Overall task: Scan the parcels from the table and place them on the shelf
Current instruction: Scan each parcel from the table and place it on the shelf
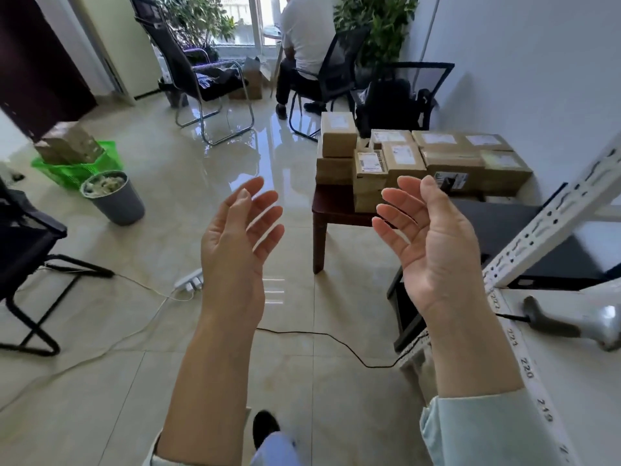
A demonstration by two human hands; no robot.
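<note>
Head view, hands: my left hand (238, 237) and right hand (433, 243) are both up in front of me, palms facing each other, fingers spread and relaxed, holding nothing. Looks to me like they're set up to grab a box from both sides.

Head view, parcels: the parcels (413, 159) are stacked in a cluster on the dark wooden tabletop (332, 205), far right of the scene, just past my right fingertips. Labels mostly face up, which should make scanning easy once one's in hand.

Head view, scanner: the handheld scanner (571, 322) is lying on the white shelf (571, 381) at near right, cable trailing off to the floor. Parked right where the boxes end up, so that makes sense.

Head view, shelf: white perforated upright (551, 213) slants across the right side, numbered strip along the shelf edge. No parcels on the part I can see.

Head view, rest: a green basket (77, 166) with more boxes and a grey bin (114, 198) at far left, a power strip (190, 280) on the floor, a person (305, 45) seated at the far end, back to me.

Where I'm at: I'd say nothing's picked yet; the next step is probably reaching for the nearest box.
</note>
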